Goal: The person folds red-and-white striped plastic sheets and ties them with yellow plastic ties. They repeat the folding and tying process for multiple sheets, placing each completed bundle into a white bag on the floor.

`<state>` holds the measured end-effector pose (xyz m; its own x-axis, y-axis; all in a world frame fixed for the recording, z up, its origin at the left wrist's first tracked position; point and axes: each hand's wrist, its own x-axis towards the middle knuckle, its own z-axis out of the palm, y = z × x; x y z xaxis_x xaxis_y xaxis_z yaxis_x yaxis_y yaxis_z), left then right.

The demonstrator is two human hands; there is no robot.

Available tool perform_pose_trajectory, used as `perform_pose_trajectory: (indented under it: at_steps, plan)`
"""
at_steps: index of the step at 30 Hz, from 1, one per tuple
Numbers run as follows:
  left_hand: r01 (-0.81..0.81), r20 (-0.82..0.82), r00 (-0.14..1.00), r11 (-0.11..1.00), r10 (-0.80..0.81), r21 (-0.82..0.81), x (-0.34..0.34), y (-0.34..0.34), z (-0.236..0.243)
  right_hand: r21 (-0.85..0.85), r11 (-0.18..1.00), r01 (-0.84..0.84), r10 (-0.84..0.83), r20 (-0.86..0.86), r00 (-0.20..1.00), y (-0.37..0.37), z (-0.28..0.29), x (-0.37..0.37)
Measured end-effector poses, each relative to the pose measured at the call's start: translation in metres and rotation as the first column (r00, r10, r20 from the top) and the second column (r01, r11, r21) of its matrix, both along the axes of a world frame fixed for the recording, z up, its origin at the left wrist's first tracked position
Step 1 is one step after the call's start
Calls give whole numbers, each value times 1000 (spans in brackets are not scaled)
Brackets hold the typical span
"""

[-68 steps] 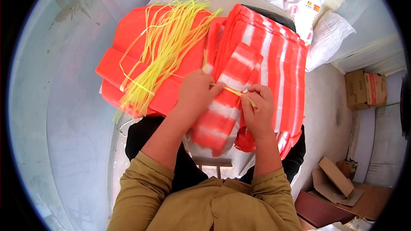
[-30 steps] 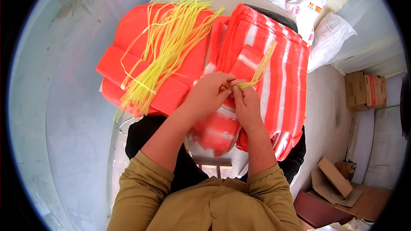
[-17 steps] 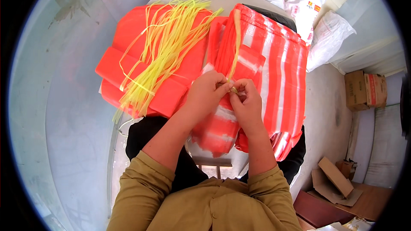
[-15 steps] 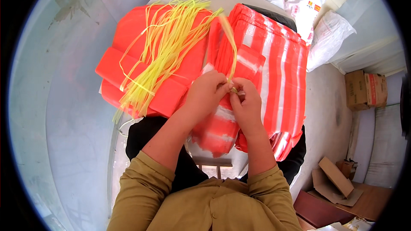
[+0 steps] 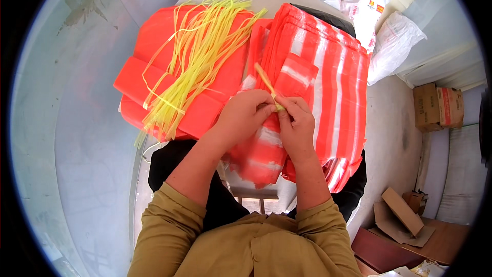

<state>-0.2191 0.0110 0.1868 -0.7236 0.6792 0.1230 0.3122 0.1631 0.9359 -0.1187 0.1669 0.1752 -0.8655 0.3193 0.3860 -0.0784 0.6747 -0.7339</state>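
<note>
Both my hands meet over a bundle of red-and-white striped plastic bags (image 5: 259, 161). My left hand (image 5: 243, 114) is closed, its thumb and index finger pinching a yellow plastic strip (image 5: 265, 78). My right hand (image 5: 297, 123) pinches the same strip right beside it, near where it wraps the gathered plastic. The strip's free end points up and away from my fingertips. How the strip is wound there is partly hidden by my fingers. To the right lies a thick stack of red-and-white striped bags (image 5: 338, 87).
On the left, a heap of loose yellow strips (image 5: 197, 61) lies across folded red plastic (image 5: 154, 36). White printed sacks (image 5: 392, 46) stand at the far right. Cardboard boxes (image 5: 430, 107) sit beyond the table at right, and an opened carton (image 5: 402, 215) lies lower right.
The yellow strip's free end has dropped from upright and long to shorter and leaning left. My hands have stayed together, with slight finger and wrist shifts.
</note>
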Motion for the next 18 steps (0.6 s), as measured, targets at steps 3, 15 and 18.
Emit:
perform_pose_trajectory:
  at_steps: [3,15,18]
  plan:
    - [-30,110,993,1000,29,8,-2,3,-3,-529,839,127,-44,167,985,-7,3,3]
    - [-56,242,969,998,59,-20,-6,5,-14,-255,962,-100,109,21,994,9,10,6]
    - [-119,211,970,992,125,-38,-9,6,-21,-267,963,-49,58,27,998,9,12,13]
